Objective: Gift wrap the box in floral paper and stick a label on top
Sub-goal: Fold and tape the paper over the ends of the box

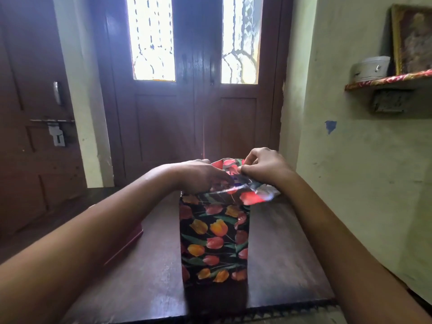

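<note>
The box (214, 242) stands upright on the table (149, 277), near its front edge and about midway across. We see the paper (217, 228), black with red and orange tulips, covering the whole side that faces us. At the top end the paper is loose and crumpled, and one flap (251, 197) sticks out to the right.

Our left hand (201, 176) lies over the top's left edge with its fingers bent onto the paper. We cannot tell whether they pinch it or only press it. Our right hand (265, 169) pinches a fold of paper between thumb and forefinger above the top's middle, with the other fingers curled.

A red case (131, 239) lies on the table, partly under our left forearm. Behind the table stands a brown door (194, 108).
</note>
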